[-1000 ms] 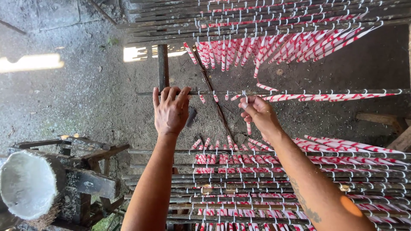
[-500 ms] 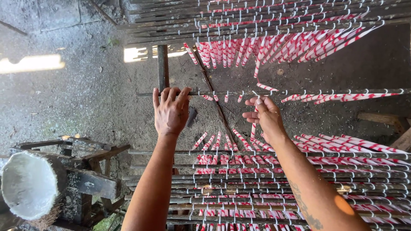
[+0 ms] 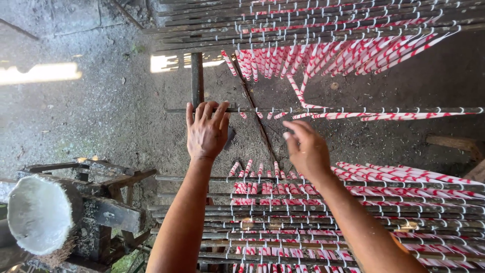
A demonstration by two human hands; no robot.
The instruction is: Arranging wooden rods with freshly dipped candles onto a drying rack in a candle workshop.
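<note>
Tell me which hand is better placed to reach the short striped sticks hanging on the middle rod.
Probably the right hand: it hovers free, just below the short red-and-white sticks on the middle rod. The left hand is spread over that rod's left end, beside the sticks.

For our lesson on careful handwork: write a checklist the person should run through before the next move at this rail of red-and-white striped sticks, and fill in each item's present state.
1. Left hand steady on the hooked rail: ok, fingers spread over its left end.
2. Right hand free: cannot tell, fingers are curled and blurred, just below the rail.
3. Empty hooks near the hands: ok, only a few short stubs hang there; long striped sticks hang farther right.
4. Rail level: ok, it runs straight across.
5. Lower racks out of the arms' way: not ok, both forearms cross above them.
6. Loose sticks: not ok, one bent stick dangles from the upper racks.
</note>
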